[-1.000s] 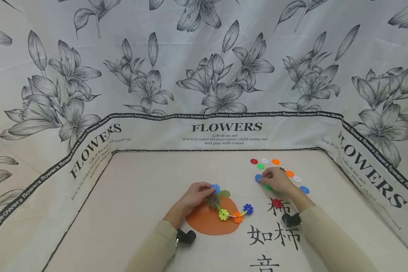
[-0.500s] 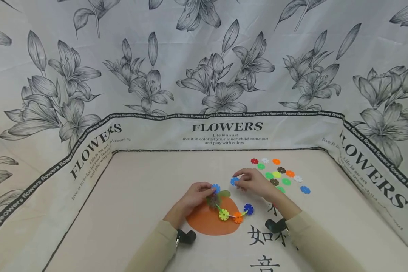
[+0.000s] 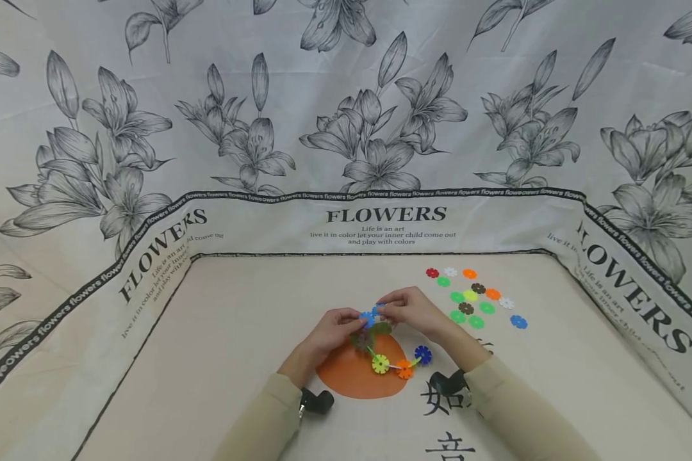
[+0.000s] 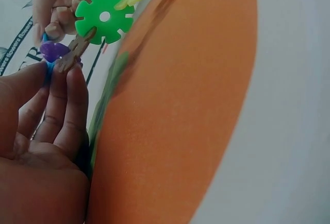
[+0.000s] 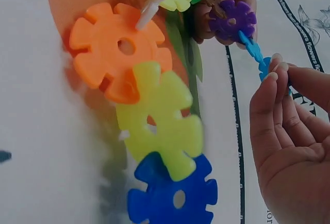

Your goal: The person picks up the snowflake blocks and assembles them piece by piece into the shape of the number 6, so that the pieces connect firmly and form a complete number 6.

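Note:
My left hand point(image 3: 332, 331) pinches the upper end of a chain of notched plastic snowflake discs, by a light blue disc point(image 3: 367, 319). My right hand point(image 3: 413, 312) holds another light blue disc point(image 5: 264, 69) between thumb and fingertips. In the right wrist view the two blue discs meet edge to edge; whether their slots interlock cannot be told. Along the chain come a purple disc point(image 5: 225, 28), a brown one point(image 4: 72, 54), a green disc point(image 4: 93, 18), yellow, white, an orange disc point(image 5: 95, 41), a yellow disc point(image 5: 178, 98) and a dark blue disc point(image 5: 152, 198) at the lower end.
Several loose discs in mixed colours, among them a brown disc point(image 3: 466, 308) and a blue disc point(image 3: 518, 322), lie at the back right. The pale cloth point(image 3: 236, 307) bears a printed orange persimmon point(image 3: 352, 378) and black characters. A flower-printed curtain point(image 3: 392, 224) encloses the back and sides.
My right hand has carried a blue disc leftward from among the loose discs to the blue disc at my left hand. The left hand has stayed in place.

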The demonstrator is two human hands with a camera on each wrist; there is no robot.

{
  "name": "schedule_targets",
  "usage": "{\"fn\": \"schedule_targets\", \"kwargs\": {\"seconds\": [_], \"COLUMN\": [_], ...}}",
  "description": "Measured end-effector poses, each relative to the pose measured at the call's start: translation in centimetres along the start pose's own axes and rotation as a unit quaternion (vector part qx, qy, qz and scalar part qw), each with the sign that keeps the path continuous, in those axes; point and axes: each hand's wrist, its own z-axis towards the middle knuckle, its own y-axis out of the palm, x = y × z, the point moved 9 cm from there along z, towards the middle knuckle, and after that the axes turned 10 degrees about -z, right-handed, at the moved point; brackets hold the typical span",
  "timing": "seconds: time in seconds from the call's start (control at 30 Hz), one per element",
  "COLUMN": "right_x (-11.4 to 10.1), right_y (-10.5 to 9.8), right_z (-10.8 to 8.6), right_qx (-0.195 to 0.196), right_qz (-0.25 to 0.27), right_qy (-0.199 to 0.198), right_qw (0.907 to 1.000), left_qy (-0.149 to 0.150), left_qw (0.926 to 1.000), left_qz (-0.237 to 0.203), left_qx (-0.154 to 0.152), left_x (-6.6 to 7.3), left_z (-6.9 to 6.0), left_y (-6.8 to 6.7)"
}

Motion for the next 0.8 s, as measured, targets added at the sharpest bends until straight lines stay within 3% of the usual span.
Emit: {"fn": "schedule_targets", "kwargs": {"seconds": [0.27,0.57,0.8], "right_x": [0.6,0.5,0.9], "right_y": [0.5,1.3,1.5], "right_z": [0.5,0.4,0.2], "right_qx": [0.004,-0.047,-0.053], "right_qz": [0.042,0.031,0.05], "right_qy": [0.035,0.021,0.02], "right_qw": [0.9985,0.9982,0.9972], "left_qy": [0.003,-0.002,0.001], "left_qw": [1.0,1.0,1.0], "left_qz": [0.0,0.001,-0.006], "left_qx": [-0.001,-0.005,0.0], "left_x": [0.0,-0.1,0.0], "left_z": [0.0,-0.1,-0.2], "left_y": [0.0,0.2,0.0]}}
